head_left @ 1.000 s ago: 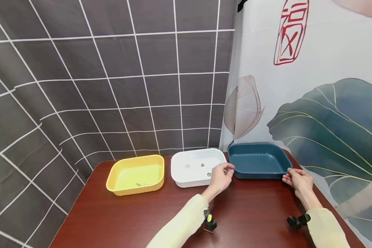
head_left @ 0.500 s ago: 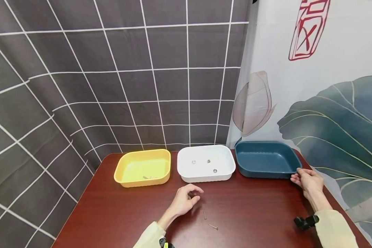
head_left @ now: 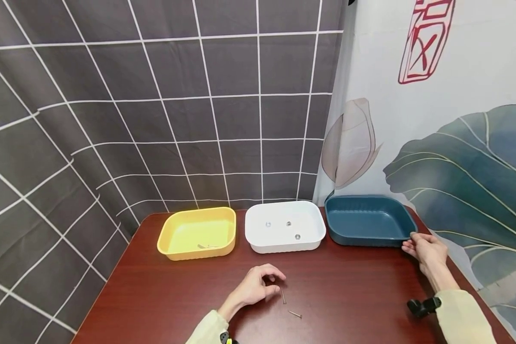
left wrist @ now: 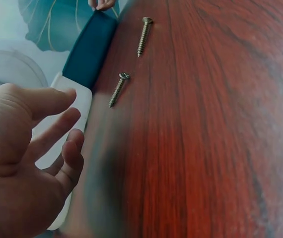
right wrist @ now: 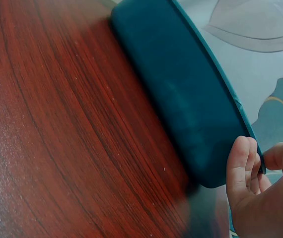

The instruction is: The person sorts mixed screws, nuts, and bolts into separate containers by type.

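My left hand (head_left: 255, 285) hovers low over the table beside two screws, its fingers loosely bent and nothing between them. The nearer screw (left wrist: 118, 90) lies just beyond its fingertips in the left wrist view. A little farther off lies the other screw (left wrist: 144, 37), also flat on the wood. My right hand (head_left: 430, 251) pinches the front right corner rim of the dark blue tray (head_left: 370, 240); in the right wrist view the thumb is on one side of the rim and the fingers (right wrist: 238, 166) on the other.
In the middle stands a white tray (head_left: 284, 247) with three small metal nuts (head_left: 298, 236) inside. To its left, a yellow tray (head_left: 198, 254) has a few thin metal pieces (head_left: 203, 246) in it. A tiled-pattern curtain (head_left: 176, 95) rises behind the reddish-brown table (head_left: 155, 296).
My left hand has moved from between the white and blue trays back toward the table's front left, then slightly closer to the screws. The right hand keeps its hold on the blue tray.
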A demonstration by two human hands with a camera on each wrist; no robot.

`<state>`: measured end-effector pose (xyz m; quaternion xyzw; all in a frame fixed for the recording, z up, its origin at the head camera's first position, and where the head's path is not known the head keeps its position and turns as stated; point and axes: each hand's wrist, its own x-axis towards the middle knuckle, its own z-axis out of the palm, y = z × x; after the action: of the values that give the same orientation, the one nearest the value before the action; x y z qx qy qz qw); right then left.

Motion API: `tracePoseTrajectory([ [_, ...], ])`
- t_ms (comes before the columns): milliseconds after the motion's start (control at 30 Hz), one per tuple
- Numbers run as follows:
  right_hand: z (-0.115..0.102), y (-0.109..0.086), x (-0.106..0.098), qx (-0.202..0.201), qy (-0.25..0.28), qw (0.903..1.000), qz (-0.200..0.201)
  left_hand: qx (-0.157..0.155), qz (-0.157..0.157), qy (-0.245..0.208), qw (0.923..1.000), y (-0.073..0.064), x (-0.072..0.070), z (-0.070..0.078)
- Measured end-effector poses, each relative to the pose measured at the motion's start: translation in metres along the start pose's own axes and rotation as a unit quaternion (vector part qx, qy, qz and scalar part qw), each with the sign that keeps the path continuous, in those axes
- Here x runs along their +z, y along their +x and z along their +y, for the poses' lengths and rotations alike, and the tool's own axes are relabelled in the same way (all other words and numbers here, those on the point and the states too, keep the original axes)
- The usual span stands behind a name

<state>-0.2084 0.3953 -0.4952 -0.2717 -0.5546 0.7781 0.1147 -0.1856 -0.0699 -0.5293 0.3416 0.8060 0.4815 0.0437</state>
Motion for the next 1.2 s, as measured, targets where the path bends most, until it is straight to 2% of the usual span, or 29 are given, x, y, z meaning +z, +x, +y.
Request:
tracePoseTrajectory([
  [200,0.002,0.001,-0.001,0.002,-0.006,1.0,0.001,0.027,-0.017,0.027,0.9991,-0.001,0.0,-0.006],
  [333,0.002,0.001,-0.001,0.004,-0.006,1.0,0.001,0.029,-0.025,0.028,0.9989,-0.001,0.001,-0.008],
  [700,-0.001,-0.001,0.001,0.003,-0.003,1.0,0.001,0.034,-0.032,0.064,0.9968,0.002,0.002,-0.011],
  [967,0.0,0.0,0.0,0.006,-0.006,0.9999,0.006,0.042,-0.011,0.074,0.9963,-0.001,0.008,-0.011],
  [1200,0.0,0.0,0.001,0.005,-0.013,0.9999,0.009,0.05,0.038,0.076,0.9951,-0.008,0.016,-0.013],
])
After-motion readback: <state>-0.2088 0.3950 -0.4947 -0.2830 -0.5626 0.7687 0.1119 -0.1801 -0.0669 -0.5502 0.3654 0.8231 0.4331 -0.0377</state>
